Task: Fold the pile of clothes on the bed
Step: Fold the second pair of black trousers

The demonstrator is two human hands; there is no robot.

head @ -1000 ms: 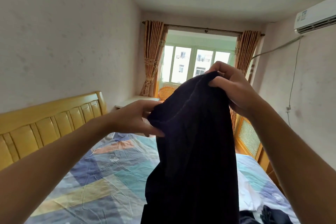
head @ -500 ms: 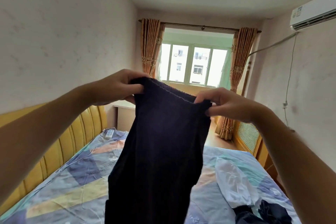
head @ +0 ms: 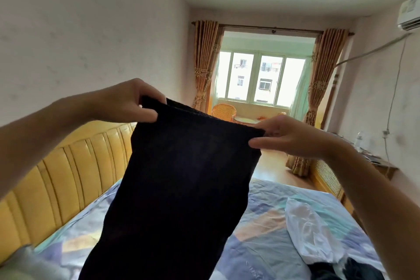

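You held the dark garment (head: 181, 184) up over the bed (head: 268, 223), left hand (head: 127, 102) & right hand (head: 288, 136) pinching its top corners. Spreading step; next, prob. lay it flat toward 12 o'clock.

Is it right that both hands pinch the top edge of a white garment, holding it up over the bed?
Not quite: the head view shows the left hand and right hand pinching a dark garment, not white, over the bed.
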